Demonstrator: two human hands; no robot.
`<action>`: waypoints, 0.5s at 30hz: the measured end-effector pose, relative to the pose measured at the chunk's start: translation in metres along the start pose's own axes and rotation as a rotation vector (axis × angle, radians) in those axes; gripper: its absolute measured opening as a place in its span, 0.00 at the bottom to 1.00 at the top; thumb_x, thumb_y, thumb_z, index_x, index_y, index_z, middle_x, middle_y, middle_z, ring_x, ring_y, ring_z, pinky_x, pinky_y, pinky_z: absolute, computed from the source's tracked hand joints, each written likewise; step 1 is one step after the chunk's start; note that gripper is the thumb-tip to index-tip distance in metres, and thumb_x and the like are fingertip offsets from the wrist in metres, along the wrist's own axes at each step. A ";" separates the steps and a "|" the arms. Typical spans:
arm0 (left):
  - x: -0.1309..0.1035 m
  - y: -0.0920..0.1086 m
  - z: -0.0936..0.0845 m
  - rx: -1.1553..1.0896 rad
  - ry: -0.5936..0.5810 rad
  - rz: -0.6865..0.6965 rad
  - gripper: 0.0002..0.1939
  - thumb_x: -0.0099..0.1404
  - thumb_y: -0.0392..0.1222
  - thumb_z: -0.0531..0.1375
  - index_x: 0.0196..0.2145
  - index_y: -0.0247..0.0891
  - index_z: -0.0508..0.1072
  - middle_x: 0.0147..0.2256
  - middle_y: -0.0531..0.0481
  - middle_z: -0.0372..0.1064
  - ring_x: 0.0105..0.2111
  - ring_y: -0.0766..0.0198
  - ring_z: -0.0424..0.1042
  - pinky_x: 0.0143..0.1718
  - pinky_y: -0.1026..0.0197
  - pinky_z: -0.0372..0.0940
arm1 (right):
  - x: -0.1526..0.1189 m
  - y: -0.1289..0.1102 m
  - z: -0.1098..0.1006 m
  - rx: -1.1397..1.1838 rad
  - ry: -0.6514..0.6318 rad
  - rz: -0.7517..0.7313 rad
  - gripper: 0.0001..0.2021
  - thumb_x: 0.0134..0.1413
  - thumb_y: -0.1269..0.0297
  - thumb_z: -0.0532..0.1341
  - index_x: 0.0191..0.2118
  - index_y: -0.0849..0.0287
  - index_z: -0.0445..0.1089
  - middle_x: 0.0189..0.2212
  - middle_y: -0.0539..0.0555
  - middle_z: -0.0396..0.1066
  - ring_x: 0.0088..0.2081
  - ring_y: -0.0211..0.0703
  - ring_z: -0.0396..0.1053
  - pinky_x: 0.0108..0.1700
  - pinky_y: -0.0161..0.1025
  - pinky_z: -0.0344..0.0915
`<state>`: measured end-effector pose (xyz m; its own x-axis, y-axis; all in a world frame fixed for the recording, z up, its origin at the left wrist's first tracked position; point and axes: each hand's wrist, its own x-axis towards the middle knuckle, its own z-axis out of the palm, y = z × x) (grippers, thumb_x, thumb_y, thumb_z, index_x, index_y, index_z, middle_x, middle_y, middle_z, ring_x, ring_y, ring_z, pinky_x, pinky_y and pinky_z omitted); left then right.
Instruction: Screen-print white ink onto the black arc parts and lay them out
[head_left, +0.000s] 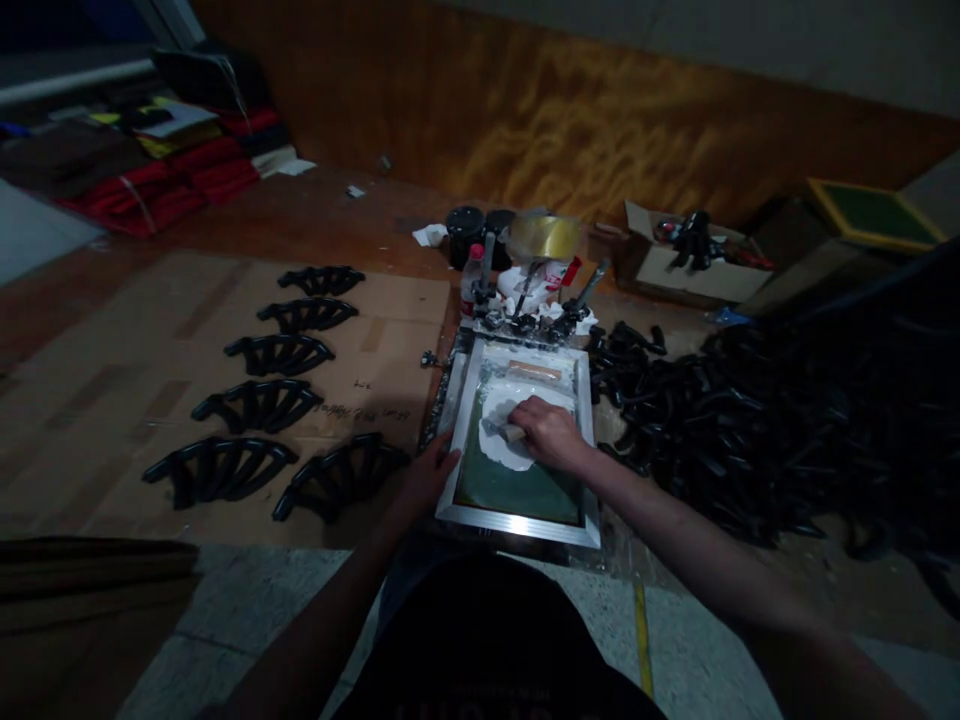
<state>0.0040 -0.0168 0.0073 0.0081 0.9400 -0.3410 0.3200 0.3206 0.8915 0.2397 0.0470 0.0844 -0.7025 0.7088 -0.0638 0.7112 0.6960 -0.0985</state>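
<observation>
A screen printing frame [517, 527] with a silver metal border lies in front of me. On its green mesh [517, 490] spreads a pool of white ink [504, 400]. My right hand [551, 430] is closed around a small scraper [508, 431] whose blade is down in the ink. The fingers of my left hand [436, 470] hold the left side of the frame. A wooden-handled squeegee [534, 370] rests inside the frame at its far end.
Curved black plastic parts [217, 468] stand in rows on cardboard [375, 370] to the left. A large heap of black parts [735, 430] covers the right. Behind the frame are a red-capped bottle [472, 280], a tape roll [544, 238] and hinge clamps [517, 320]. An open carton [697, 265] stands far right.
</observation>
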 end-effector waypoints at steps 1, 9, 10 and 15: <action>0.000 0.000 0.000 -0.001 0.010 0.000 0.28 0.65 0.49 0.54 0.59 0.34 0.66 0.48 0.41 0.76 0.47 0.51 0.74 0.50 0.52 0.67 | -0.001 -0.002 0.005 -0.016 0.019 0.004 0.09 0.59 0.71 0.55 0.41 0.61 0.71 0.39 0.59 0.72 0.43 0.48 0.65 0.39 0.39 0.60; -0.003 0.010 -0.004 0.005 -0.012 -0.007 0.30 0.64 0.49 0.54 0.60 0.31 0.65 0.45 0.40 0.76 0.44 0.52 0.75 0.46 0.54 0.68 | -0.004 0.004 0.004 0.103 0.008 -0.026 0.14 0.59 0.69 0.56 0.49 0.60 0.71 0.42 0.58 0.73 0.45 0.47 0.68 0.42 0.38 0.63; -0.004 0.012 -0.006 -0.002 -0.027 -0.016 0.31 0.64 0.49 0.55 0.61 0.31 0.64 0.44 0.40 0.76 0.42 0.53 0.75 0.44 0.55 0.68 | 0.007 0.008 -0.004 0.113 0.036 0.036 0.17 0.60 0.67 0.56 0.54 0.58 0.69 0.43 0.57 0.73 0.45 0.47 0.68 0.42 0.37 0.63; -0.013 0.042 -0.023 -0.069 -0.011 0.046 0.31 0.63 0.53 0.55 0.60 0.35 0.66 0.43 0.43 0.77 0.38 0.55 0.75 0.39 0.56 0.69 | 0.049 0.045 -0.053 0.089 0.207 0.336 0.30 0.61 0.50 0.58 0.66 0.51 0.57 0.46 0.57 0.73 0.43 0.52 0.72 0.42 0.42 0.66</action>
<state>-0.0047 -0.0134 0.0561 0.0315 0.9529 -0.3018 0.2529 0.2845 0.9247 0.2388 0.1187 0.1296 -0.4051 0.9095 0.0933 0.8889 0.4157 -0.1926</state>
